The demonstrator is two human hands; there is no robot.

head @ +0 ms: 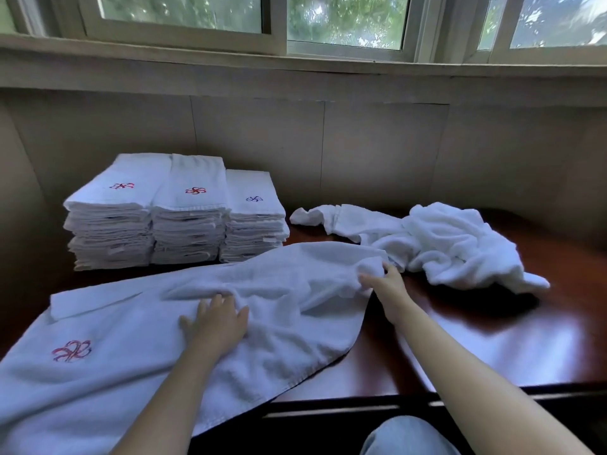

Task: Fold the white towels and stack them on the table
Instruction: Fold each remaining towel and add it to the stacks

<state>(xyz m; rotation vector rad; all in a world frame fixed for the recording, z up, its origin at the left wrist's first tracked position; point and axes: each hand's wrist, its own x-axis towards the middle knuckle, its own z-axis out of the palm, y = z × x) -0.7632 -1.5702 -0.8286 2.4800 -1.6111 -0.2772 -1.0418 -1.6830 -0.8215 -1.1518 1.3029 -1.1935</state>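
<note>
Table (492,339) holds a towel (131,323), left hand (215,323) pressing open-fingered, right hand (387,280) pinching its edge.

Across the top, pale-framed sliding glass windows (345,24), leafy green beyond, letting in soft daylight. Below, a deep beige sill ledge (295,77) over a plain beige panelled wall (377,142). In front, a glossy dark reddish-brown wooden table (525,339), mirroring the window light.

A glossy, reddish-brown wooden table (492,339) carries three stacks of folded white towels (189,224) side by side at its far left and a crumpled heap of white towels (453,244) at its far right. A spread towel (131,339) bearing a red emblem drapes over its near edge.
</note>
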